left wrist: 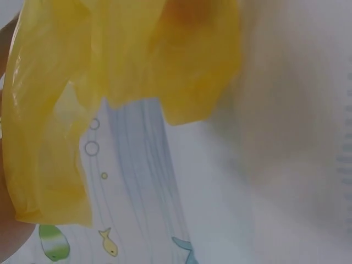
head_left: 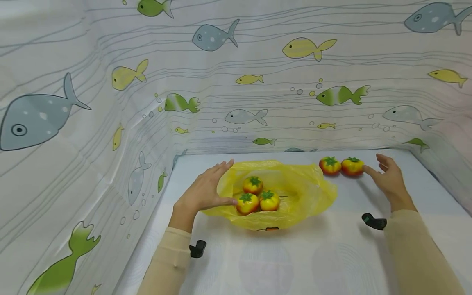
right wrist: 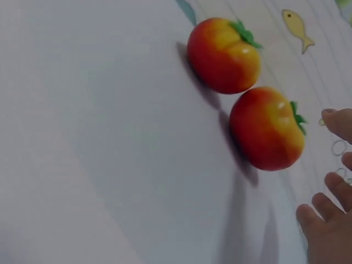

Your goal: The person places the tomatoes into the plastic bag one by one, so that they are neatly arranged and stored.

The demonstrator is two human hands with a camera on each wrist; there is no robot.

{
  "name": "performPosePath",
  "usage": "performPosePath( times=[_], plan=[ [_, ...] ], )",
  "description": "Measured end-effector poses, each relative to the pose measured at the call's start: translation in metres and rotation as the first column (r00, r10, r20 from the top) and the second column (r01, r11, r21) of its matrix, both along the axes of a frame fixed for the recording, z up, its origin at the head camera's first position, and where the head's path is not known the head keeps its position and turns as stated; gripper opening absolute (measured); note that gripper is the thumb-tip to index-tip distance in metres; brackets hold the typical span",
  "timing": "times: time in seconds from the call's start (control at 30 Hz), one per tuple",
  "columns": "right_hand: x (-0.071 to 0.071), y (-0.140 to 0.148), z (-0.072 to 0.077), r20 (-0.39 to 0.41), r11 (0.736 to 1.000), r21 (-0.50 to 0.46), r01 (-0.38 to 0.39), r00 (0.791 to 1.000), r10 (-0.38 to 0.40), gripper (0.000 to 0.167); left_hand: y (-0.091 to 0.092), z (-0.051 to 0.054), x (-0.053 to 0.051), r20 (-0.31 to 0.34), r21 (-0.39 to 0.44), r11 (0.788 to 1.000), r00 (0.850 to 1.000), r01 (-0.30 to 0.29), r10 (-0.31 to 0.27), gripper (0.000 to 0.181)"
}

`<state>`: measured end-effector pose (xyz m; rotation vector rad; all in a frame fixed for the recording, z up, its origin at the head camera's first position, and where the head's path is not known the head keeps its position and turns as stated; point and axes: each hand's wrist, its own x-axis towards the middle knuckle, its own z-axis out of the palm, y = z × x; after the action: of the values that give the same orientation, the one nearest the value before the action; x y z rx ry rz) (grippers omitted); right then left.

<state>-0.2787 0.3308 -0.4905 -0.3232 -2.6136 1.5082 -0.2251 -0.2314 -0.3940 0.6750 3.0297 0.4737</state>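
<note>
A yellow plastic bag (head_left: 309,196) lies with its mouth spread wide in the head view. Inside it are three red-and-yellow tomatoes (head_left: 269,200) with green leafy tops. My left hand (head_left: 206,188) is at the bag's left rim, thumb and fingers spread apart, the thumb reaching over the opening beside the nearest tomato. The left wrist view shows yellow film (left wrist: 49,137) against that hand. Right of the bag, two more tomatoes (head_left: 330,166) sit side by side. My right hand (head_left: 389,178) hovers beside the right-hand tomato (right wrist: 267,129), fingers apart and holding nothing.
Everything rests on a white table (head_left: 287,262). A fish-patterned curtain (head_left: 254,94) surrounds it at the back and sides. Black wrist-camera pieces (head_left: 374,221) stick out inward from both forearms.
</note>
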Motion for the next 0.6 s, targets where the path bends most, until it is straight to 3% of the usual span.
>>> performPosePath(
  times=[0.27,0.4,0.6],
  plan=[
    [-0.012,0.004,-0.018,0.15,0.995,0.079,-0.062,0.987,0.049,0.101,-0.002,-0.003,-0.001,0.0,0.017,1.0,1.0,0.001,-0.001,0.12],
    [-0.018,0.0,-0.022,0.175,0.986,0.143,-0.083,0.983,0.057,0.104,-0.002,-0.004,-0.002,-0.009,0.013,1.0,1.0,-0.002,0.002,0.119],
    [-0.025,-0.007,-0.022,0.198,0.983,0.157,-0.099,0.978,0.067,0.109,-0.003,-0.006,-0.002,-0.012,0.009,1.0,1.0,-0.001,0.001,0.119]
  ],
)
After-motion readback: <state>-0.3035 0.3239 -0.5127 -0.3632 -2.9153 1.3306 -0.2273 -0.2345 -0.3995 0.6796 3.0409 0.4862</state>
